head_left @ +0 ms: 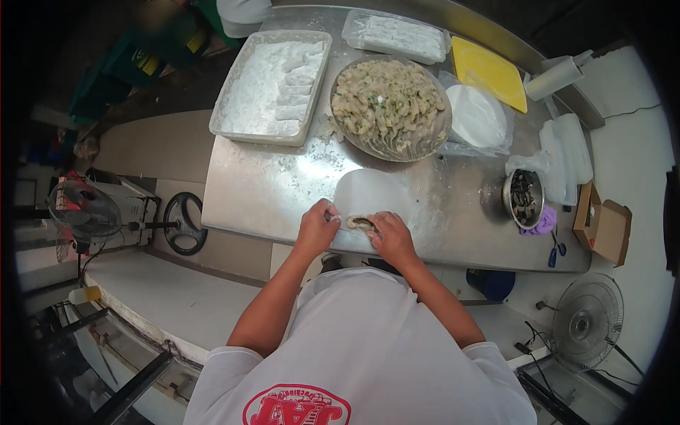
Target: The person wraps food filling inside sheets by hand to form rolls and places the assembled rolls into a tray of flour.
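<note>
A thin round pale wrapper (pixel 370 190) lies flat on the steel table near its front edge. On its near part sits a small heap of filling (pixel 360 223). My right hand (pixel 389 235) is at the right side of the filling, fingers curled against it and the wrapper's edge. To the left, my left hand (pixel 321 224) has its fingers pinched together at the wrapper's left edge; what they hold is too small to name. Beyond the wrapper stands a large round bowl (pixel 388 106) of pale filling with green bits.
A floured tray (pixel 273 85) with white rolls stands back left, another tray (pixel 397 37) at the back. Stacked white wrappers (pixel 479 115) and a yellow board (pixel 489 71) are right of the bowl. Farther right are a dark-filled metal bowl (pixel 524 197), scissors (pixel 557 248) and a cardboard box (pixel 603 225).
</note>
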A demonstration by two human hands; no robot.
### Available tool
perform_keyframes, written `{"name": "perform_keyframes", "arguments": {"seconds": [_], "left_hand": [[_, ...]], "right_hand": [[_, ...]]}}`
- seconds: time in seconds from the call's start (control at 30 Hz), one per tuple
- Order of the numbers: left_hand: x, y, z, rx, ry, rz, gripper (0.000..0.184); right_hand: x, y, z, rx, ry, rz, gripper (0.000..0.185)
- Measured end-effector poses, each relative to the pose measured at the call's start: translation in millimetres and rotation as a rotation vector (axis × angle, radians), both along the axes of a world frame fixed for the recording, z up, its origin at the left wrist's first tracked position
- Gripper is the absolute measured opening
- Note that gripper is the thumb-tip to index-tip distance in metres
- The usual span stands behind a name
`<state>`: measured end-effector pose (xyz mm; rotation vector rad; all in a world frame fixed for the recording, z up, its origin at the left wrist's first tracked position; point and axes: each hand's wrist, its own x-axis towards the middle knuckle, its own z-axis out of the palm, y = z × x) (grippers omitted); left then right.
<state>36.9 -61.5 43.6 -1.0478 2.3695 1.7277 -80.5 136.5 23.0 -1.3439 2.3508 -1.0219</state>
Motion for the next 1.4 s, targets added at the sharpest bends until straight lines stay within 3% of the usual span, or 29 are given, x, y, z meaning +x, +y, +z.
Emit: {"name": "perform_keyframes", "arguments": {"seconds": [0.1,0.23,0.33,0.4,0.43,0.47,0.53,0.67,0.8,0.87,0.93,1.0,1.1,1.2,1.27,1.4], "left_hand": [[1,18,2,0.078,0.221,0.007,0.033],[-9,24,9,0.093,0.191,-0.071,0.04],[-9,16,-4,0.218,0.182,-0.113,0.044],[-9,9,-14,0.055,0.208,-0.333,0.044],[-10,7,-17,0.056,0.208,-0.337,0.044],[-12,5,-20,-0.083,0.28,-0.422,0.043],[-14,5,-17,-0.22,0.353,-0.511,0.042],[-16,6,-6,-0.266,0.271,-0.519,0.041],[-17,3,-14,-0.305,0.247,-0.603,0.043],[-19,2,-10,-0.239,0.295,-0.527,0.043],[-21,-1,-11,-0.173,0.339,-0.447,0.043],[-26,-5,-19,0.111,0.242,-0.228,0.041],[-36,-14,-7,0.222,0.012,-0.192,0.036],[-39,-12,-23,0.291,0.135,-0.172,0.035],[-42,-9,-26,0.32,0.117,-0.156,0.036],[-38,-2,-26,0.381,0.15,-0.096,0.039]], "right_hand": [[-8,0,-5,0.001,0.05,0.134,0.038],[-11,2,6,-0.02,0.025,0.154,0.037],[-11,8,25,-0.215,-0.109,0.071,0.035],[-11,22,31,-0.122,-0.042,-0.157,0.035],[-7,28,30,-0.011,-0.14,-0.319,0.033],[-5,31,30,-0.01,-0.138,-0.323,0.033],[-2,37,30,0.331,0.018,-0.404,0.026],[4,23,27,0.375,-0.131,-0.387,0.024],[3,15,5,0.06,-0.37,-0.463,0.031],[5,15,4,-0.08,-0.428,-0.547,0.034],[7,19,7,-0.032,-0.206,-0.658,0.035],[8,24,9,0.073,-0.127,-0.625,0.038],[6,25,6,0.286,-0.14,-0.535,0.039],[2,11,7,0.249,-0.265,-0.423,0.04],[6,3,11,-0.059,-0.398,-0.589,0.035],[-4,12,9,0.003,-0.138,-0.726,0.035]]}}
